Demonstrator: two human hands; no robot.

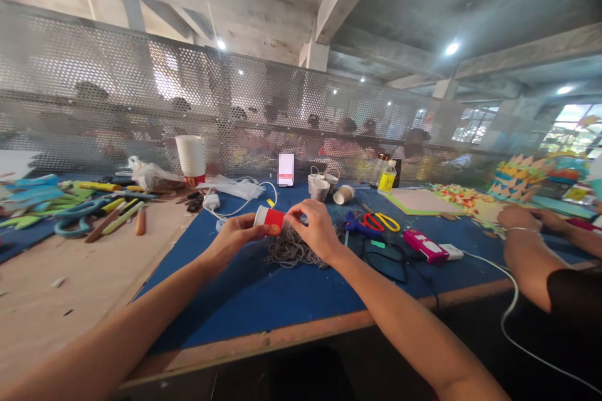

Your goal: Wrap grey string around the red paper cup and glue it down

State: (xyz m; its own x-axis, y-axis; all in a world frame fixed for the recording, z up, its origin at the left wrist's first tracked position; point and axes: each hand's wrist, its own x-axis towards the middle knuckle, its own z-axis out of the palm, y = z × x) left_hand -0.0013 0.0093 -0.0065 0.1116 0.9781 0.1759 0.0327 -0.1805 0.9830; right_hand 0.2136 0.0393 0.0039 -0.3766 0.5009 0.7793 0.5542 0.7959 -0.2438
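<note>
My left hand [239,229] is closed around a red and white paper cup [269,221] tipped on its side, its white rim to the left. My right hand [315,225] is at the cup's red end, fingertips pinched together. Whatever lies between those fingertips is too small to make out. Below both hands, a tangled heap of grey string [294,250] rests on the blue table cover [226,307]. Behind the hands stand paper cups [318,188] with string loops, and another cup [343,194] lies tipped over.
Scissors [388,222], a blue glue gun [356,223] and a magenta box [426,246] lie to the right. A phone [286,170] stands upright by the perforated screen [254,88]. Stacked cups [190,156] and tools [117,213] are left. Another person's hands [520,219] work at far right.
</note>
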